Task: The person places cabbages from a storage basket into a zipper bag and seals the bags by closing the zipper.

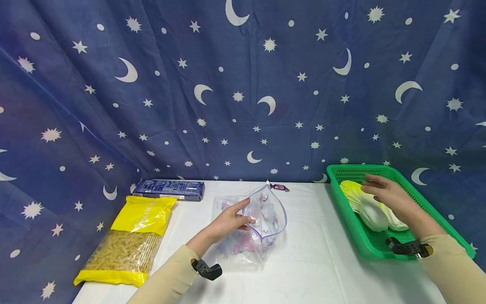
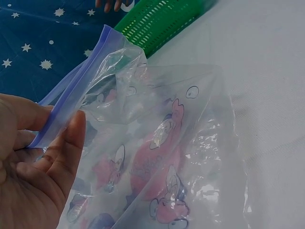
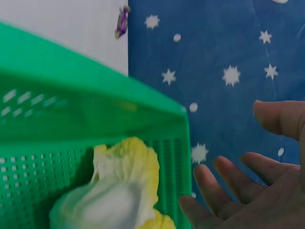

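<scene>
My left hand [image 1: 229, 222] pinches the purple zip edge of a clear printed zip bag [image 1: 243, 247], whose mouth gapes toward the right. In the left wrist view, thumb and fingers hold the bag's rim [image 2: 76, 90], and pink cartoon figures show on the plastic. My right hand [image 1: 391, 196] is over the green basket [image 1: 343, 223], its fingers spread and nothing held. Beneath it lie napa cabbages [image 1: 373, 213] with yellow leaf tips and white stems. In the right wrist view the hand [image 3: 252, 191] is beside the basket's end wall, near a cabbage [image 3: 119, 191].
A yellow pasta bag [image 1: 125, 240] lies at the left of the white table [image 1: 300, 270]. Behind it is a flat dark blue packet [image 1: 168, 189]. A purple wrapped candy [image 1: 279, 187] sits at the back edge, before the blue star-patterned curtain [image 1: 243, 84].
</scene>
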Motion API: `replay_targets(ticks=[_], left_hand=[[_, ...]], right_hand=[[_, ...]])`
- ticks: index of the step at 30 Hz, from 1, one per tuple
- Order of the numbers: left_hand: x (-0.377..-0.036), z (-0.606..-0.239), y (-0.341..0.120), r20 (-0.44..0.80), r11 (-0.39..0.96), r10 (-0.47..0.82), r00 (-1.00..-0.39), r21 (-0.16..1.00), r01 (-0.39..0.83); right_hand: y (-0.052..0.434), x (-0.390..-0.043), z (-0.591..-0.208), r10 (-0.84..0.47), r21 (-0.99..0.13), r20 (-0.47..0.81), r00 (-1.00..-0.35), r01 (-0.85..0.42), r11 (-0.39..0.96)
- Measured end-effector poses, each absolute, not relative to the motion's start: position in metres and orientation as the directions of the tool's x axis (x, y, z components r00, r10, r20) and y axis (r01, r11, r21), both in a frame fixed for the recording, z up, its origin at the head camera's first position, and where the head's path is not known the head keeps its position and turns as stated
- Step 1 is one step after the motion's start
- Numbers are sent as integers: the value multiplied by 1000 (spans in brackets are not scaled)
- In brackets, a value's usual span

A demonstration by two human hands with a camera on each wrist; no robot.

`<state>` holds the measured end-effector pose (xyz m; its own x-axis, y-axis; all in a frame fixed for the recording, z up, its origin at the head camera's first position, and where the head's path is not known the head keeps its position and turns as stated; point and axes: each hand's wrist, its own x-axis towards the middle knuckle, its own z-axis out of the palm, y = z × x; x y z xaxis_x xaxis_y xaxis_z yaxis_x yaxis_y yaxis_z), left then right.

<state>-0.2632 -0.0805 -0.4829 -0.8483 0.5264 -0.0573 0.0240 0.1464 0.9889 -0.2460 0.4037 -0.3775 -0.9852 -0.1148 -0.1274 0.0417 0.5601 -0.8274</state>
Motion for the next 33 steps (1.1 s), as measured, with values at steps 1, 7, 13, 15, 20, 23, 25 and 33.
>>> replay_targets(ticks=[1,7,13,15,20,23,25,33], left_hand=[[-263,-483,-81,-57,146,527,-848,989,24],[-263,-484,-81,-62,152,522,-851,988,22],[-263,-483,-80,-73,163,519,-852,987,15],[-262,-483,-80,-70,161,521,-851,987,17],[-261,-483,-80,-68,166,521,-851,986,23],[-261,-483,-80,-69,169,522,-850,985,24],[-262,-483,-80,-67,167,522,-850,986,24],[-262,-483,-81,-73,174,522,-850,985,22]], right_hand=[[406,-247,-378,-111,-819,-134,-985,47,572],[421,-250,-383,-101,-762,-155,-983,54,645],[433,-251,-393,-95,-667,-199,-975,63,743],[436,-252,-396,-88,-634,-211,-973,67,771],[443,-252,-401,-92,-611,-251,-964,84,787],[446,-253,-405,-90,-613,-282,-955,107,783],[447,-255,-407,-89,-606,-294,-952,113,788],[449,-258,-419,-92,-536,-273,-958,72,841]])
